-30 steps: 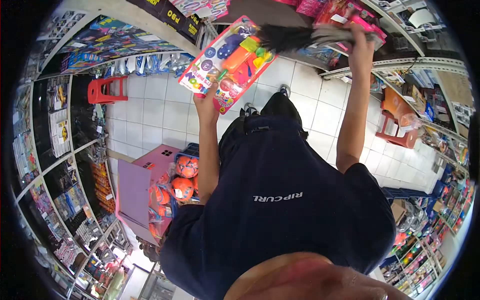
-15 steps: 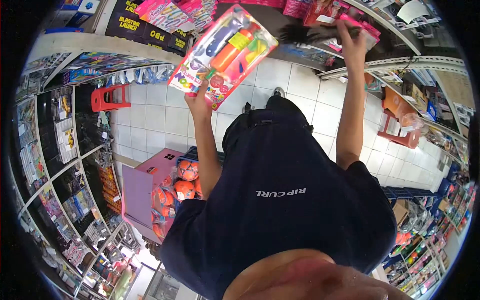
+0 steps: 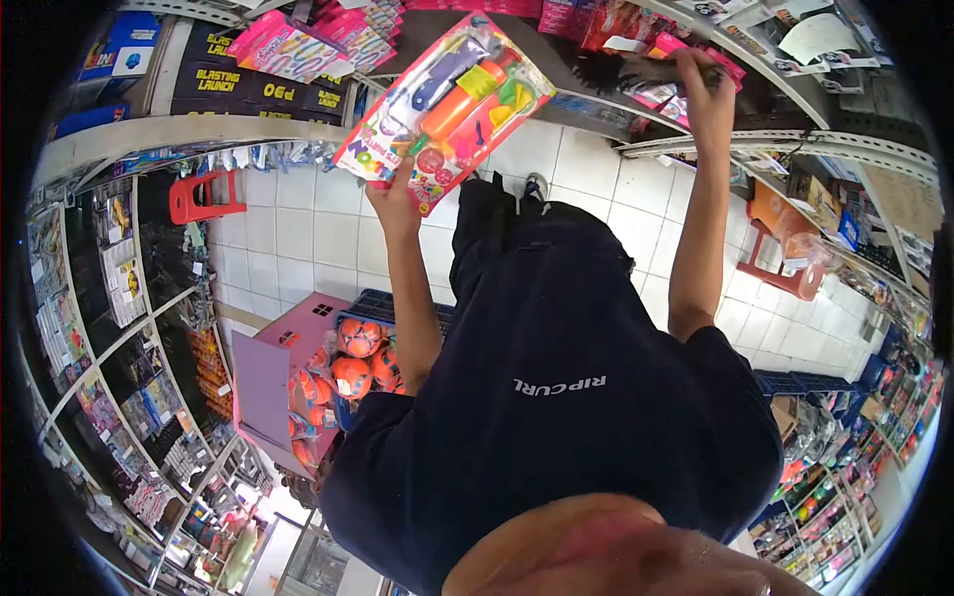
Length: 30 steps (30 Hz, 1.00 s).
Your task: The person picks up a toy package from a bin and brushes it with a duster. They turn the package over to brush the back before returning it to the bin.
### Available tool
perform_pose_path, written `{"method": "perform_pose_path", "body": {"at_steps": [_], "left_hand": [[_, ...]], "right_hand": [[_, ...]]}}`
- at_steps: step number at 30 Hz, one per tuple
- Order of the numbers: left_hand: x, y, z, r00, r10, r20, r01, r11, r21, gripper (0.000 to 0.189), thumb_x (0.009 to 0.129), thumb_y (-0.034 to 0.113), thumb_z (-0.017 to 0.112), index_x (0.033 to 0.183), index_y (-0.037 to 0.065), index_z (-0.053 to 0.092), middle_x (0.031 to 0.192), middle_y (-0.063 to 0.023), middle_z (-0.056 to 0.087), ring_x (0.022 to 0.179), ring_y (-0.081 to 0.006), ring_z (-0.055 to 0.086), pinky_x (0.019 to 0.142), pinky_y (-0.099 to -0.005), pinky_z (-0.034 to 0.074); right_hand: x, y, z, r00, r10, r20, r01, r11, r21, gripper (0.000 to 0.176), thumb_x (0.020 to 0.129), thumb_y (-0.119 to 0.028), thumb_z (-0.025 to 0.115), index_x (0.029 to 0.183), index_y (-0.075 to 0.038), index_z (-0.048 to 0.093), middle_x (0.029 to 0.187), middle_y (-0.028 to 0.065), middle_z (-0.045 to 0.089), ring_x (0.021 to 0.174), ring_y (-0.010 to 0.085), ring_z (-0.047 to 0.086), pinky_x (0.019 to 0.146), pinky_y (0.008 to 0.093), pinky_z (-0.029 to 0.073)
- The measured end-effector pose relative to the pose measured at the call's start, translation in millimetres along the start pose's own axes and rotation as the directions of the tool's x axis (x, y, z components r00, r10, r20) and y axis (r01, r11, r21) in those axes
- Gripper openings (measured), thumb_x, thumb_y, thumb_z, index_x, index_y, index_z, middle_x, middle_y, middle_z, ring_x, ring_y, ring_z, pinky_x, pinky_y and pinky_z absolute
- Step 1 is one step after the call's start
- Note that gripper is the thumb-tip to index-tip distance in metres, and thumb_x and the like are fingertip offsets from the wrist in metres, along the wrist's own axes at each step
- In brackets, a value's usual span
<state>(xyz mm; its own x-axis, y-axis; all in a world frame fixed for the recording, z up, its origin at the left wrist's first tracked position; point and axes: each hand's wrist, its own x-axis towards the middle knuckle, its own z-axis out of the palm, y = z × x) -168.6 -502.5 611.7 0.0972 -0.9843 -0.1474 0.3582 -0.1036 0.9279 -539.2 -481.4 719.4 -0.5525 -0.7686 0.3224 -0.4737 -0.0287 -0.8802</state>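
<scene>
My left hand [image 3: 396, 204] grips the lower edge of a colourful balloon party pack [image 3: 452, 109], held tilted above the floor. A clear front shows its orange, blue, green and yellow parts, and a yellow sticker is on it. At the upper right my right hand [image 3: 708, 89] is closed around a dark feather duster [image 3: 611, 74]. The duster's blackish plumes point left over the shelf, in front of pink packs [image 3: 668, 97]. Its handle is mostly hidden by my fingers.
Pink packets [image 3: 288, 50] lie on black boxes [image 3: 234, 84] at the upper left. Red stools [image 3: 207, 197] stand on the tiled floor at both sides. Orange balls [image 3: 360, 338] fill a crate beside a pink-purple box [image 3: 273, 387]. Stocked shelves [image 3: 99, 328] surround me.
The view has shifted a little, and my feet and legs have moved. The feather duster has shifted slightly right and is less blurred. The balloon pack stays in my left hand.
</scene>
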Motion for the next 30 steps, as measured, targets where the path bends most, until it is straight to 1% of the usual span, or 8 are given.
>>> {"method": "perform_pose_path", "body": {"at_steps": [4,7,9,10,13,23,27,30], "left_hand": [[10.0,-4.4,7.9,0.999,-0.032,-0.031,0.031,0.999,-0.033,0.038,0.075,-0.002,0.06,0.111,-0.004,0.048,0.106,-0.0111,0.056,0.095,-0.0176,0.055,0.082,-0.0307,0.044],[5.9,-5.9,18.1,0.996,-0.071,-0.05,0.067,0.996,-0.061,0.039,0.075,-0.003,0.059,0.112,-0.005,0.047,0.107,-0.0114,0.055,0.095,-0.0187,0.056,0.083,-0.0305,0.043],[10.5,-11.4,34.2,0.997,-0.027,-0.077,0.018,0.993,-0.116,0.037,0.075,-0.004,0.059,0.111,-0.005,0.048,0.106,-0.0112,0.056,0.093,-0.0192,0.056,0.083,-0.0309,0.044],[13.6,-20.2,31.4,0.999,-0.025,-0.043,0.02,0.995,-0.095,0.043,0.073,-0.006,0.06,0.114,-0.003,0.047,0.108,-0.01,0.055,0.097,-0.0202,0.055,0.084,-0.0328,0.044],[12.8,-27.8,42.7,0.991,0.007,-0.132,-0.005,1.0,0.019,0.041,0.073,-0.006,0.06,0.112,-0.004,0.047,0.108,-0.0113,0.055,0.096,-0.0201,0.055,0.086,-0.0332,0.042],[16.4,-42.9,48.0,0.957,0.098,-0.274,-0.084,0.994,0.064,0.032,0.074,-0.005,0.06,0.105,-0.005,0.051,0.102,-0.0121,0.058,0.088,-0.0187,0.058,0.076,-0.0305,0.047],[8.8,-35.4,63.4,0.952,0.074,-0.297,-0.05,0.995,0.089,0.031,0.074,-0.004,0.06,0.104,-0.005,0.051,0.101,-0.0109,0.058,0.087,-0.0171,0.057,0.077,-0.0295,0.046],[6.6,-39.2,68.2,0.921,0.235,-0.312,-0.203,0.97,0.133,0.026,0.075,-0.001,0.062,0.098,-0.006,0.053,0.091,-0.0096,0.06,0.08,-0.0148,0.058,0.071,-0.0266,0.046]], "right_hand": [[-2.1,-6.8,-13.0,0.941,0.306,0.147,-0.315,0.625,0.714,0.017,0.083,-0.012,0.056,0.09,0.003,0.06,0.078,0.0017,0.059,0.067,0.0086,0.052,0.058,0.0221,0.04],[-13.0,-9.3,10.7,0.996,0.055,-0.068,-0.047,0.993,0.111,0.014,0.084,-0.012,0.055,0.085,0.001,0.062,0.072,-0.001,0.056,0.062,0.0051,0.048,0.051,0.02,0.035],[-35.0,-8.6,33.5,0.997,-0.055,0.06,0.042,0.98,0.192,0.014,0.085,-0.012,0.054,0.08,-0.001,0.061,0.073,-0.002,0.056,0.062,0.0045,0.048,0.057,0.0185,0.037],[-44.8,-17.7,27.1,0.848,0.168,0.503,-0.361,0.877,0.316,0.012,0.084,-0.011,0.058,0.081,-0.001,0.063,0.072,-0.0014,0.056,0.063,0.0045,0.046,0.059,0.0189,0.038],[-46.5,-10.6,46.9,0.947,0.158,0.28,-0.213,0.961,0.178,0.014,0.083,-0.012,0.058,0.083,0.0,0.064,0.076,0.0013,0.06,0.064,0.0053,0.05,0.059,0.0209,0.042],[-56.4,-26.7,61.4,0.743,0.06,0.666,-0.307,0.916,0.26,0.016,0.085,-0.012,0.055,0.084,0.002,0.063,0.073,0.0026,0.059,0.06,0.0068,0.049,0.056,0.0208,0.041],[-54.3,-24.3,71.9,0.946,0.073,0.316,-0.178,0.931,0.318,0.015,0.085,-0.01,0.054,0.083,0.002,0.064,0.072,0.0022,0.059,0.061,0.007,0.05,0.056,0.0208,0.041],[-59.1,-30.3,68.5,0.778,-0.151,0.61,-0.043,0.955,0.292,0.013,0.084,-0.008,0.055,0.085,0.002,0.063,0.072,0.003,0.06,0.062,0.0076,0.05,0.057,0.0215,0.042]]}}
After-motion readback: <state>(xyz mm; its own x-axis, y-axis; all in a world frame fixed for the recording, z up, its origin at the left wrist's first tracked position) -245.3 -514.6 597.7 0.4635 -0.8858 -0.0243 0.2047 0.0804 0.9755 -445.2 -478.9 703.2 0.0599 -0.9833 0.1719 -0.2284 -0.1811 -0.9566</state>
